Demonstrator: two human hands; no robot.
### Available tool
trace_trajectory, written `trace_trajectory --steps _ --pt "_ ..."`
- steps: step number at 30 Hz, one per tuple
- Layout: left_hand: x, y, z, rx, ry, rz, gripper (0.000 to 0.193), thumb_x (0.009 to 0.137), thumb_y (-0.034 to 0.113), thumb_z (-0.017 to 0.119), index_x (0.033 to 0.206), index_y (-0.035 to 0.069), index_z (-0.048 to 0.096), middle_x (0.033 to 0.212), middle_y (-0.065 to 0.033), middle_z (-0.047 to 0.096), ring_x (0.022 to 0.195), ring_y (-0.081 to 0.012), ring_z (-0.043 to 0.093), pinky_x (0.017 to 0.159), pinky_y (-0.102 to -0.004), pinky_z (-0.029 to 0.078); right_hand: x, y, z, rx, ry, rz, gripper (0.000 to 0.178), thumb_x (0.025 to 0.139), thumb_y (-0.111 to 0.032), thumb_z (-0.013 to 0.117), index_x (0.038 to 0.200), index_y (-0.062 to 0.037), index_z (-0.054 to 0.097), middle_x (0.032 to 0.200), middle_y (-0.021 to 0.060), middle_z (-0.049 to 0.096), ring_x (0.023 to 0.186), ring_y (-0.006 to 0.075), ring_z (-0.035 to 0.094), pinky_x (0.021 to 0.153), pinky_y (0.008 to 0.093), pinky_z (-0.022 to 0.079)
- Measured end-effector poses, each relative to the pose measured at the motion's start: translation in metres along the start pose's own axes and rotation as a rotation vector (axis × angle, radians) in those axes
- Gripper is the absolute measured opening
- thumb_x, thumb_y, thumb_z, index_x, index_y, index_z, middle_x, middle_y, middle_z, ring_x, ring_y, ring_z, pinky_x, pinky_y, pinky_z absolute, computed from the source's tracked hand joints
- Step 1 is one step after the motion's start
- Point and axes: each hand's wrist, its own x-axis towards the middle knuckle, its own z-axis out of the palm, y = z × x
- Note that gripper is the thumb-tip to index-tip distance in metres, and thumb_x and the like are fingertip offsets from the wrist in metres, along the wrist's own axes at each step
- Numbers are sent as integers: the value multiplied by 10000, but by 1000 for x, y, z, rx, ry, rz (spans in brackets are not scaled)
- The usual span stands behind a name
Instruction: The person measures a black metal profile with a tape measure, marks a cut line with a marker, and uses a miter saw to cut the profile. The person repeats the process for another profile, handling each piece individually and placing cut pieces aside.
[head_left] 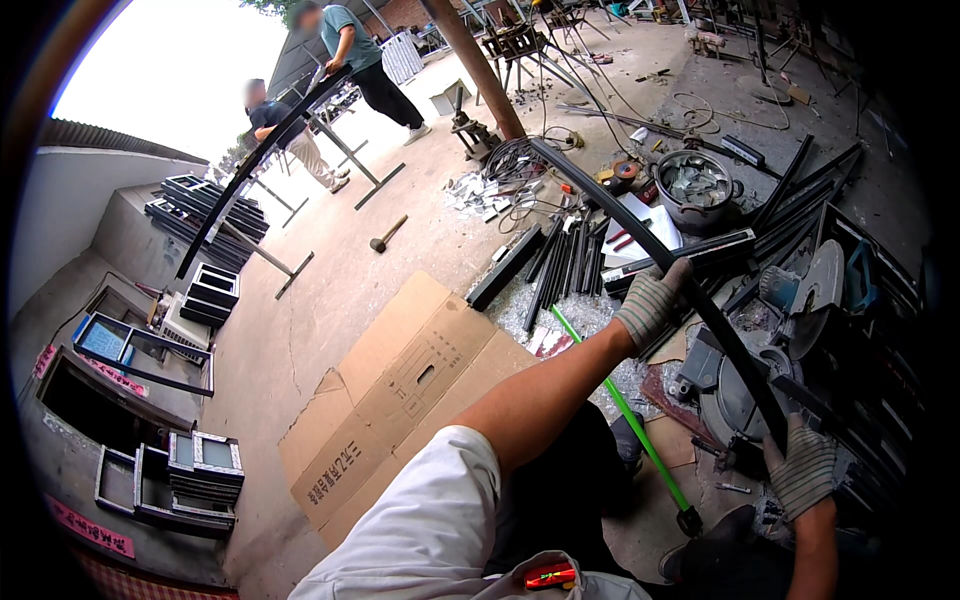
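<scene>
A long black metal profile bar (600, 203) slants from the upper middle down to the lower right. My left hand (650, 305), in a striped grey work glove, is wrapped round its middle. At the bar's near end, my right hand (803, 472), gloved alike, has its thumb on one side and fingers on the other. Beneath the bar sits a cut-off saw (735, 395) with a round grey base, its far parts lost in shadow. A thin bright green strip (640, 432) with a black end piece slants past my knee.
Flattened cardboard (400, 390) lies at left centre. Several short black profiles (570, 265) and a metal pot of scraps (695, 188) are beyond. A mallet (388, 236) rests on the floor. Two people handle another long bar (262, 150) on stands. Window frames (160, 480) lean at left.
</scene>
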Motion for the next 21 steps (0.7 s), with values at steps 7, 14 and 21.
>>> trace_trajectory --steps 7,14,21 --pt "2 -1 0 -22 -13 9 490 1017 539 593 899 66 638 679 -34 613 547 -148 581 514 -296 511 0 5 2 10 21 18 353 935 -273 676 1036 63 637 897 272 701 819 434 696 763 505 541" --pt "2 -1 1 -31 -1 -1 505 1014 548 592 915 56 650 690 -35 621 551 -146 590 515 -292 512 0 2 -5 43 28 0 334 936 -273 673 1027 46 636 886 262 700 817 435 696 754 501 547" --pt "4 -3 0 -19 -9 0 510 1013 553 587 931 53 650 703 -37 622 562 -146 595 524 -292 518 0 2 -7 54 11 0 321 937 -270 670 1013 39 628 884 265 696 810 437 694 747 504 546"
